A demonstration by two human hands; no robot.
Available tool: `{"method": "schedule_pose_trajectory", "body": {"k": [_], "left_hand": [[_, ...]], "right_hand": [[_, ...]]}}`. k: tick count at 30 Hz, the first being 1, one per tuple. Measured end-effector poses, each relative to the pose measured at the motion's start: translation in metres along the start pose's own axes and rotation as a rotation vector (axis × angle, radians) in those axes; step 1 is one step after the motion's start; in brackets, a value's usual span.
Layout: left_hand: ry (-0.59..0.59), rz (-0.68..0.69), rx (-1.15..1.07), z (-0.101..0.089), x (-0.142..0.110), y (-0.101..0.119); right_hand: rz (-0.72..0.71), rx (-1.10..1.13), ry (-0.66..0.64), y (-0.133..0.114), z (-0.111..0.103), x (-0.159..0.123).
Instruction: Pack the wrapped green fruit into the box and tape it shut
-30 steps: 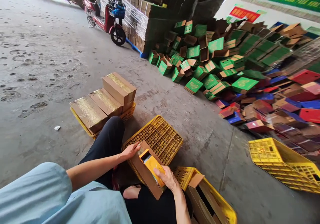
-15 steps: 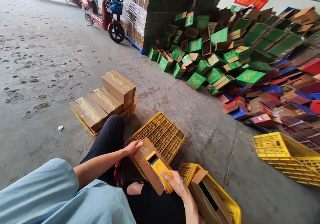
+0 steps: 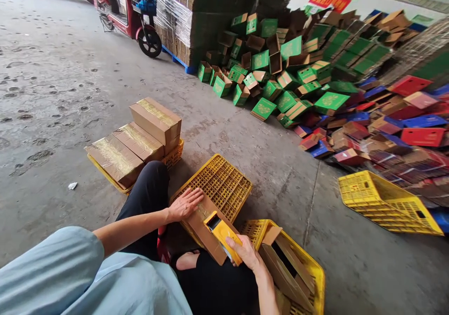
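A long brown cardboard box (image 3: 200, 227) lies tilted across my lap, its far end over an upturned yellow crate (image 3: 229, 180). My left hand (image 3: 185, 204) rests palm-down on the far end of the box, fingers stretched out over a strip of tape. With my right hand (image 3: 247, 253) I grip a yellow tape dispenser (image 3: 222, 233), held over the top of the box. My right thumb lies along its upper face; the other fingers are mostly hidden beneath it.
To the left, taped boxes (image 3: 140, 139) fill a yellow crate. Open cartons (image 3: 289, 275) sit in another crate (image 3: 318, 277) at lower right. An empty crate (image 3: 382, 202) stands farther right. Behind are piled green cartons (image 3: 261, 107), red and blue cartons, and a red scooter (image 3: 131, 20).
My left hand has flattened out and shifted over the top of the box. The tape dispenser stays over the box in my right hand. The whole view has swung slightly right.
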State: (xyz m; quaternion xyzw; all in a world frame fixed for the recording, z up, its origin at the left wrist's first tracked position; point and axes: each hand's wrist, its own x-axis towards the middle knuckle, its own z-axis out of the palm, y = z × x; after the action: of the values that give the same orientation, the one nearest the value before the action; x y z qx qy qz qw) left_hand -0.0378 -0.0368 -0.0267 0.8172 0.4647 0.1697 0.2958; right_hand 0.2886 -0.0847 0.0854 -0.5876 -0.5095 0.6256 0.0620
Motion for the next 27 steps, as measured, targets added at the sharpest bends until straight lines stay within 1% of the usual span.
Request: {"method": "schedule_pose_trajectory", "body": {"k": [2,5,9,11,15,20,23,25,27], "left_hand": [[-0.024,0.087,0.064,0.000,-0.004,0.006],[-0.040,0.164,0.087,0.001,-0.008,0.012],[-0.157,0.309,0.057,0.010,-0.005,0.022],[-0.185,0.359,0.032,0.016,-0.001,0.026],[-0.180,0.434,0.016,0.025,0.003,0.026],[-0.166,0.455,0.020,0.030,0.005,0.018],[-0.165,0.440,-0.013,0.025,0.008,0.013],[-0.183,0.431,-0.035,0.015,0.010,0.007],[-0.220,0.420,-0.049,0.002,0.013,-0.002]], "right_hand": [[0.001,0.006,0.004,0.001,0.000,0.000],[0.011,0.001,0.003,0.000,-0.001,0.002],[0.021,-0.012,-0.006,-0.002,-0.003,0.004],[0.028,-0.016,-0.006,-0.003,-0.003,0.005],[0.043,-0.024,0.008,-0.004,0.000,0.005],[0.036,-0.052,0.061,-0.010,0.004,0.001],[0.025,-0.031,0.088,-0.019,0.008,0.000],[0.015,-0.006,0.102,-0.026,0.014,0.003],[0.015,0.021,0.110,-0.034,0.022,0.010]]}}
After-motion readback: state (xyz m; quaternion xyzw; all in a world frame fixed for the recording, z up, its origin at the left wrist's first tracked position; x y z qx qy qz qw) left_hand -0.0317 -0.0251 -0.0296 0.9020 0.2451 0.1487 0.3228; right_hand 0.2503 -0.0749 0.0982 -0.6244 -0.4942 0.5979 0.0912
